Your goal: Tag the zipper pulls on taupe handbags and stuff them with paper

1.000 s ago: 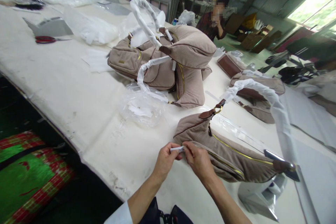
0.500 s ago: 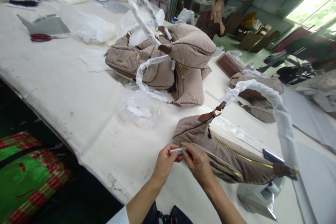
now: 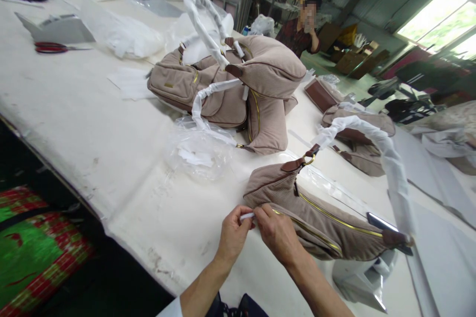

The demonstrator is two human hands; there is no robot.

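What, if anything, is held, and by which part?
A white strip, pinched by the left hand along its visible stretch. One end meets the right hand; whether that hand also grips it cannot be told.

A bag workshop, by every sign, is being looked into here: matching bags, their handles wrapped in white, are spread along a broad surface; scissors are laid out; beyond, cardboard boxes are piled.
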